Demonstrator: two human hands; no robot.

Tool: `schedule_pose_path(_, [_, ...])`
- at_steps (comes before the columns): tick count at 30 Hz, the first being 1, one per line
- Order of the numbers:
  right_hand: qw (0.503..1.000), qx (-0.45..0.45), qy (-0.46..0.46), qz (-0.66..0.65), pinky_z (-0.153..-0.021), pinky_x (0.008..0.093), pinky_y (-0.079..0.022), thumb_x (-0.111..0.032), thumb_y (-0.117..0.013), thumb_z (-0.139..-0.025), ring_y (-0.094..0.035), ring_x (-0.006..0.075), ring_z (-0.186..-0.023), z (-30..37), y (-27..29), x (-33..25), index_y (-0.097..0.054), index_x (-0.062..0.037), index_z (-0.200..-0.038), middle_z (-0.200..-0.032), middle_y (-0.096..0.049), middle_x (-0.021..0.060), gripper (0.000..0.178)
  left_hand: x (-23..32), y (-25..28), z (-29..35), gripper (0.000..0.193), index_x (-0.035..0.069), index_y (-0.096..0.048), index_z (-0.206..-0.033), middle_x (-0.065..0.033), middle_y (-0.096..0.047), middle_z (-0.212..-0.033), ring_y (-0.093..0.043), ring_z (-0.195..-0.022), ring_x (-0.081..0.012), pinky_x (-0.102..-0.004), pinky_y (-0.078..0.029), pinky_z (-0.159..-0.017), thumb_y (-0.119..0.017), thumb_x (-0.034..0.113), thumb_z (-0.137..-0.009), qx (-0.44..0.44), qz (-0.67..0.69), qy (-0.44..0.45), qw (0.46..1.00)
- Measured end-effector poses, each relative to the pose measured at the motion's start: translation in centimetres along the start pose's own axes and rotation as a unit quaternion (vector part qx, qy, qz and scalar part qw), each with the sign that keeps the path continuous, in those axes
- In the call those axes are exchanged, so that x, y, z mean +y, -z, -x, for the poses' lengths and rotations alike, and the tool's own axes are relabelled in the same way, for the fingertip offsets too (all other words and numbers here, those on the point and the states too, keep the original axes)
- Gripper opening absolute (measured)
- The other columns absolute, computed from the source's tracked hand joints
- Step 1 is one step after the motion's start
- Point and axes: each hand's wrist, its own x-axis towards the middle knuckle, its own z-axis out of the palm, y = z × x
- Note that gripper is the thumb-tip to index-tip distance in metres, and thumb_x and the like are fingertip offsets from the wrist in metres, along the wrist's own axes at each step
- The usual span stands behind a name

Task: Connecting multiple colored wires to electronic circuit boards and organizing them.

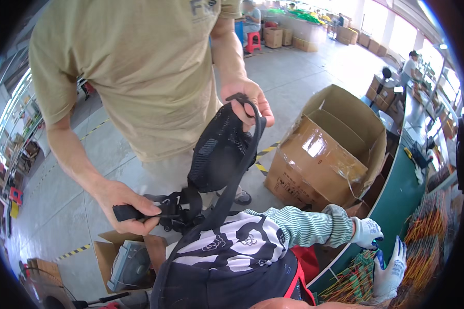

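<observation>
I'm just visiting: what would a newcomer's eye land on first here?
Probably the black mesh item with straps near the middle, held in the bare hands of a person in a tan shirt who fills the upper left. Next comes the big open cardboard box right of centre. At the lower right, white-gloved hands beside thin orange and green strands at a green worktable also stand out.
</observation>
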Motion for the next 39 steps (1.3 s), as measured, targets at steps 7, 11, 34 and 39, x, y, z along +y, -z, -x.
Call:
schedule_pose_path(7, [0.991, 0.019, 0.134, -0.026, -0.106, 0.0438, -0.030, -0.016, -0.068, -0.077, -0.038, 0.0389, -0.127, -1.1, 2.4, -4.4, -0.037, -0.0001, -0.137, -0.135, -0.044, 0.0226, 0.070, -0.9, 1.2, 1.3, 0.043, 0.006, -0.064, -0.112, -0.0146, -0.065, -0.105, -0.061, -0.101, -0.0309, -0.0394, -0.048, -0.090, -0.068, 0.028, -0.075, 0.042, -0.030, 0.027, 0.998])
schedule_pose_path(11, [0.992, 0.028, 0.120, -0.003, -0.106, 0.0438, -0.030, -0.018, -0.069, -0.075, -0.038, 0.0392, -0.127, -1.2, 0.8, -4.1, -0.037, -0.0001, -0.137, -0.133, -0.045, 0.0229, 0.072, -0.4, 2.0, 1.4, 0.043, 0.006, -0.064, -0.112, -0.0154, -0.065, -0.105, -0.061, -0.102, -0.0312, -0.0386, -0.048, -0.091, -0.069, 0.026, -0.074, 0.018, -0.040, 0.046, 0.998])
schedule_pose_path(34, [0.998, -0.044, 0.038, -0.009, -0.110, 0.0436, -0.025, -0.024, -0.072, -0.074, -0.034, 0.0341, -0.133, 2.1, 1.1, -5.0, -0.034, -0.0041, -0.140, -0.139, -0.042, 0.0184, 0.079, 1.1, 0.5, 3.0, 0.045, 0.009, -0.064, -0.114, -0.0153, -0.066, -0.106, -0.063, -0.101, -0.0308, -0.0396, -0.049, -0.087, -0.066, 0.030, -0.074, -0.011, -0.056, 0.030, 0.998])
schedule_pose_path(39, [0.999, -0.025, 0.042, -0.012, -0.109, 0.0433, -0.026, -0.024, -0.073, -0.074, -0.035, 0.0345, -0.132, 2.1, 1.1, -5.2, -0.034, -0.0035, -0.140, -0.138, -0.043, 0.0196, 0.079, 0.9, 0.9, 3.5, 0.046, 0.009, -0.063, -0.115, -0.0159, -0.066, -0.106, -0.063, -0.101, -0.0309, -0.0396, -0.049, -0.088, -0.066, 0.031, -0.075, -0.011, -0.067, 0.035, 0.997])
